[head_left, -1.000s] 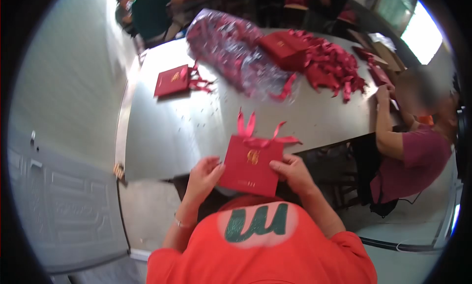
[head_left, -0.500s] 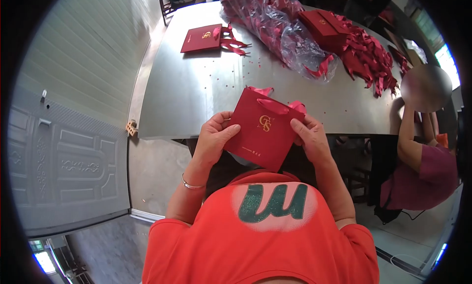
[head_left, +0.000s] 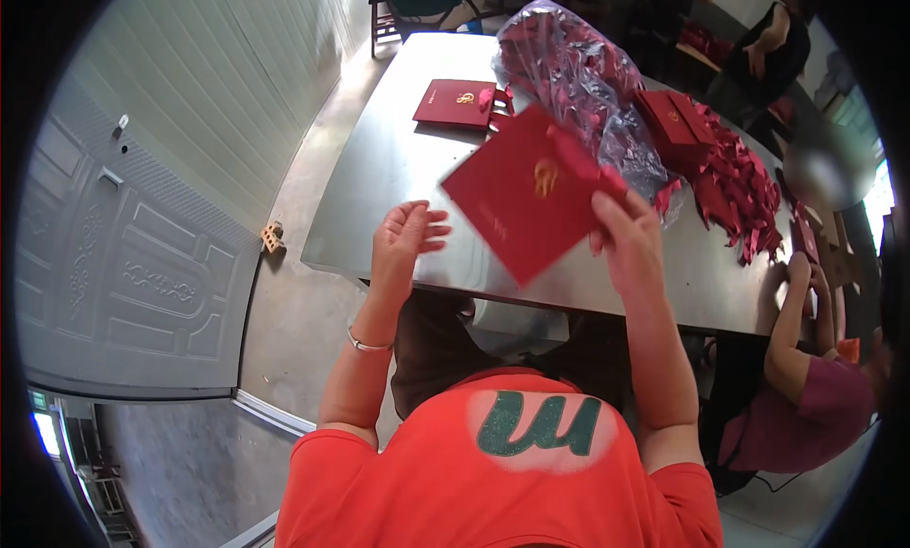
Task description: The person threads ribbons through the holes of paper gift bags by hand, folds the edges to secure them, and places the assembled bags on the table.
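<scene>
A dark red paper gift bag [head_left: 512, 207] with a gold logo and pink-red ribbon handles is tilted above the near part of the metal table. My right hand [head_left: 627, 240] grips its right edge near the ribbon, thumb on the front face. My left hand [head_left: 408, 240], with a bracelet at the wrist, is apart from the bag on its left side; its fingers are loosely curled and separated, with nothing in them. Beyond the held bag, a flat stack of matching gift bags [head_left: 445, 104] lies with ribbons pointing right.
A clear plastic sack [head_left: 578, 83] of red items lies across the metal table [head_left: 355, 207]. Right of it are a red box-shaped stack [head_left: 675, 131] and a heap of ribboned bags [head_left: 739, 188]. At the right edge a co-worker in a purple shirt [head_left: 806, 420] works with both hands.
My left hand has let go of the gift bag. My right hand has lifted the bag forward over the table and turned it. The view has shifted, showing more of the room behind.
</scene>
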### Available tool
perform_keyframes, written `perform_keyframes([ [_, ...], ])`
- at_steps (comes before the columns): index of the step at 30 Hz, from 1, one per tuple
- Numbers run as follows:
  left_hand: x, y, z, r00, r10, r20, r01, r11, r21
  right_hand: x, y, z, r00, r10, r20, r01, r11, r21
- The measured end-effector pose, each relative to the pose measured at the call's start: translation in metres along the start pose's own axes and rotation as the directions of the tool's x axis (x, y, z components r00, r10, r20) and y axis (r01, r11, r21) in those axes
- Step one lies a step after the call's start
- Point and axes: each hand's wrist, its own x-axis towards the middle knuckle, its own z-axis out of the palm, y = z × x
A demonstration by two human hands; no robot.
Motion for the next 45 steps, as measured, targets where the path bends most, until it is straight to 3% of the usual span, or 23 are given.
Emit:
perform_keyframes([
  [1,0.009,-0.007,-0.008,1.0,0.008,-0.003,-0.008,1.0,-0.004,0.016,-0.007,0.009,0.996,-0.087,-0.031,0.088,0.996,0.033],
  [2,0.019,-0.017,-0.016,0.983,0.185,-0.002,-0.172,0.919,0.355,0.032,-0.012,0.019,0.983,-0.173,-0.065,0.177,0.982,0.064],
  [3,0.027,-0.026,-0.026,0.937,0.344,0.059,-0.295,0.689,0.662,0.049,-0.015,0.03,0.982,-0.179,-0.057,0.182,0.981,0.063],
  [6,0.027,-0.028,-0.022,0.908,0.417,0.037,-0.306,0.602,0.737,0.107,-0.012,0.063,0.975,-0.19,-0.12,0.205,0.97,0.132],
  [8,0.023,-0.03,-0.018,0.873,0.485,0.054,-0.323,0.491,0.809,0.151,0.014,0.078,0.99,-0.048,-0.133,0.081,0.965,0.25],
  [13,0.024,-0.032,-0.018,0.858,0.511,0.055,-0.353,0.508,0.786,0.24,0.109,0.109,0.979,0.102,-0.175,-0.018,0.903,0.429],
  [17,0.022,-0.029,-0.019,0.859,0.507,0.07,-0.354,0.49,0.796,0.254,0.146,0.121,0.957,0.212,-0.199,-0.139,0.935,0.326],
  [20,0.023,-0.027,-0.018,0.848,0.523,0.087,-0.361,0.451,0.816,0.246,0.15,0.117,0.991,0.083,-0.102,-0.054,0.964,0.26],
  [21,0.02,-0.023,-0.015,0.854,0.512,0.09,-0.352,0.442,0.825,0.239,0.145,0.117,0.987,0.106,-0.117,-0.074,0.965,0.25],
  [22,0.019,-0.021,-0.014,0.852,0.514,0.102,-0.366,0.444,0.818,0.232,0.143,0.115,0.983,0.13,-0.131,-0.1,0.971,0.216],
  [24,0.019,-0.022,-0.014,0.853,0.503,0.141,-0.399,0.451,0.798,0.218,0.138,0.099,0.956,0.295,-0.007,-0.29,0.944,0.157],
  [25,0.019,-0.024,-0.015,0.858,0.495,0.135,-0.39,0.457,0.799,0.199,0.131,0.09,0.953,0.3,0.052,-0.304,0.942,0.14],
  [28,0.015,-0.027,-0.017,0.865,0.484,0.135,-0.378,0.451,0.808,0.137,0.094,0.055,0.966,0.23,0.122,-0.242,0.966,0.096],
  [30,0.014,-0.027,-0.016,0.861,0.488,0.142,-0.385,0.444,0.809,0.1,0.069,0.021,0.991,0.115,0.074,-0.108,0.989,-0.098],
  [31,0.013,-0.028,-0.016,0.863,0.477,0.164,-0.4,0.448,0.8,0.089,0.065,-0.003,0.993,0.111,0.047,-0.106,0.99,-0.097],
  [33,0.011,-0.027,-0.015,0.876,0.462,0.136,-0.369,0.463,0.806,0.067,0.056,-0.05,0.987,-0.034,-0.16,-0.002,0.975,-0.221],
  [36,0.012,-0.025,-0.016,0.874,0.447,0.193,-0.395,0.42,0.817,0.059,0.053,-0.126,0.938,-0.088,-0.336,0.007,0.972,-0.237],
  [38,0.015,-0.021,-0.011,0.88,0.421,0.217,-0.386,0.372,0.844,0.065,0.045,-0.162,0.838,-0.213,-0.503,0.08,0.959,-0.271],
  [39,0.014,-0.019,-0.003,0.876,0.43,0.217,-0.392,0.374,0.841,0.074,0.042,-0.173,0.838,-0.222,-0.498,0.089,0.957,-0.277],
  [42,0.018,-0.016,0.028,0.899,0.385,0.209,-0.389,0.482,0.785,0.12,0.026,-0.21,0.666,-0.365,-0.65,0.095,0.907,-0.411],
  [43,0.02,-0.019,0.041,0.896,0.345,0.28,-0.423,0.471,0.774,0.14,0.027,-0.225,0.661,-0.399,-0.635,0.13,0.895,-0.427],
  [44,0.023,-0.021,0.055,0.886,0.305,0.35,-0.458,0.457,0.762,0.16,0.028,-0.235,0.58,-0.638,-0.507,0.057,0.652,-0.756],
  [45,0.023,-0.022,0.074,0.856,0.308,0.414,-0.514,0.434,0.74,0.174,0.021,-0.24,0.513,-0.804,-0.3,-0.066,0.311,-0.948],
])
